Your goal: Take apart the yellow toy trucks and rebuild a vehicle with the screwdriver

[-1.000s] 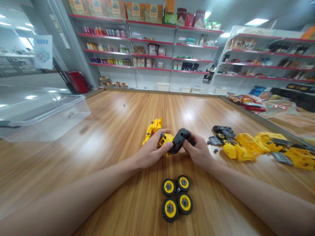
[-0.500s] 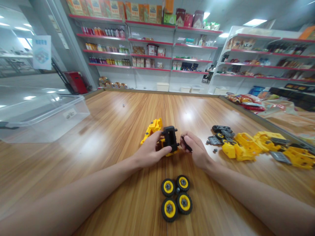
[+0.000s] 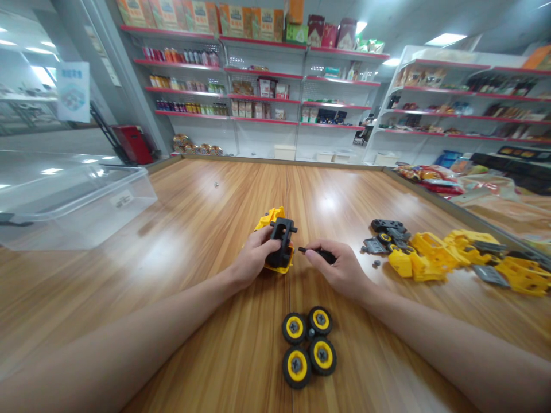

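Near the centre of the frame we see the left hand (image 3: 253, 261) clamped around a toy body (image 3: 279, 248), a yellow piece with a black block on its front, held just above the table (image 3: 193, 229). The fingers wrap the left side, the thumb lies across the black block. Just right of it, the right hand (image 3: 340, 269) is closed on a small black tool (image 3: 316, 252); its tip points left toward the toy body, close but apart from it. Below the hands, at lower centre, four wheels (image 3: 309, 346) with yellow hubs lie clustered, touching one another. At the right edge of the frame lies a pile of yellow and grey parts (image 3: 447, 255). A clear bin (image 3: 73, 201) stands at the left. Store shelves (image 3: 258, 86) fill the top of the frame.
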Demonstrator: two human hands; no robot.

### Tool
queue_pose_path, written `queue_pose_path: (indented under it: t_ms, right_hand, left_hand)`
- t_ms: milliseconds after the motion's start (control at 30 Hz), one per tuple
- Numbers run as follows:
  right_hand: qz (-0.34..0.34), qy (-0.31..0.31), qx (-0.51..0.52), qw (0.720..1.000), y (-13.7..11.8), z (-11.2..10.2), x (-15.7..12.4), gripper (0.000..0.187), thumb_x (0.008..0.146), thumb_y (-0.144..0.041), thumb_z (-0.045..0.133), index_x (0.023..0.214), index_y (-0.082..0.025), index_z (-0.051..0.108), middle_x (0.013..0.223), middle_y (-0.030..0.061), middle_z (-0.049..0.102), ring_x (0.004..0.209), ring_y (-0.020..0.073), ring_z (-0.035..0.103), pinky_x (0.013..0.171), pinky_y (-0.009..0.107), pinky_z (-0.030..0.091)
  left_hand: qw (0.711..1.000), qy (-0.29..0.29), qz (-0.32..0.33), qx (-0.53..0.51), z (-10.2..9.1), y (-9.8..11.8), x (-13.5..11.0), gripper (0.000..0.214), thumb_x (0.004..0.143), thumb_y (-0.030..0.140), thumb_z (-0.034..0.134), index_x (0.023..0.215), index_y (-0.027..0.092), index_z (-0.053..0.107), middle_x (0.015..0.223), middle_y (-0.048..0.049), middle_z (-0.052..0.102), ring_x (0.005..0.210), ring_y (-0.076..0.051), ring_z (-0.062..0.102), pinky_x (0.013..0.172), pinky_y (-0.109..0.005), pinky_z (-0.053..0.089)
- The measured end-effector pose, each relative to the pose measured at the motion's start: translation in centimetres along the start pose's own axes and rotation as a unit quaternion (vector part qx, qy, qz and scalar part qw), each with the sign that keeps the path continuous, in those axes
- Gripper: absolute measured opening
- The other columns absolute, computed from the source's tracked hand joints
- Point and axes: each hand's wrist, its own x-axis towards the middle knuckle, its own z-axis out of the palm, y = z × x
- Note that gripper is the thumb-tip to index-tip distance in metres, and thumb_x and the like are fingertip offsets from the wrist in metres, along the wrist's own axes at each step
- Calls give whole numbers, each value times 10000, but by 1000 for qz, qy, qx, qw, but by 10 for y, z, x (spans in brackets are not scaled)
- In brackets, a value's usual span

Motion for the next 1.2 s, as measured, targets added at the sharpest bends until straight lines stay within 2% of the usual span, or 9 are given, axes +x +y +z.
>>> queue_pose_path:
  t_ms: [100,233,333,433,533,633,800,967,1200]
  right_hand:
    - [-13,5,2,1000,1,0,-1,172,909,-299,581,957,-184,700,712,-3,606,645,141,541,601,256,418]
    - [-40,3,6,999,4,2,0,157,889,-298,618,975,-201,708,815,12,673,734,158,611,680,266,472]
    - [-49,7,3,999,6,3,2,149,891,-295,625,980,-216,714,875,24,690,800,173,638,733,284,493]
    - [-46,30,-10,998,5,2,3,203,945,-284,543,1069,-218,688,941,50,671,884,191,629,800,319,488]
    - [-54,45,-34,997,0,1,1,278,981,-250,443,1165,-211,649,959,69,604,873,191,596,778,335,484]
    - [-69,81,-49,993,-4,1,-1,301,951,-224,493,1241,-211,575,983,66,561,857,186,578,732,326,496]
    - [-112,168,-49,978,-6,4,0,202,869,-199,646,1070,-211,625,1035,61,573,861,178,586,676,301,514]
    - [-148,156,-93,972,-6,2,1,203,856,-158,657,1054,-201,675,987,55,566,754,140,557,585,274,487]
    - [-163,143,-104,971,-6,2,0,191,846,-132,650,1030,-174,683,968,68,555,808,161,570,624,287,496]
  left_hand:
    - [1000,-17,8,24,2,0,1,252,858,329,603,1020,138,631,916,-49,681,810,-176,637,734,-283,516]
    - [997,-50,17,62,4,0,0,297,856,382,636,1035,145,638,906,-40,666,830,-183,638,755,-289,520]
    - [988,-90,25,120,2,2,-3,431,810,335,701,1190,170,583,1046,-65,661,1003,-239,631,882,-348,513]
    - [984,-128,39,120,0,0,-3,633,763,237,742,1330,196,463,1221,-98,606,1134,-267,597,993,-404,480]
    - [986,-111,51,112,-1,-5,0,614,782,211,719,1332,197,446,1254,-113,593,1126,-256,616,994,-414,491]
    - [987,-67,48,139,-1,-10,2,575,790,230,714,1306,196,463,1201,-113,631,1069,-256,649,933,-415,528]
    - [980,-56,50,182,0,-8,1,579,769,243,732,1290,205,482,1206,-103,637,1062,-261,652,915,-414,536]
    - [969,-76,70,225,1,-6,-1,530,775,249,722,1259,212,510,1225,-81,626,1064,-249,642,921,-397,524]
    - [960,-69,83,259,0,-6,-1,518,777,251,717,1252,206,514,1230,-80,626,1115,-256,618,965,-397,490]
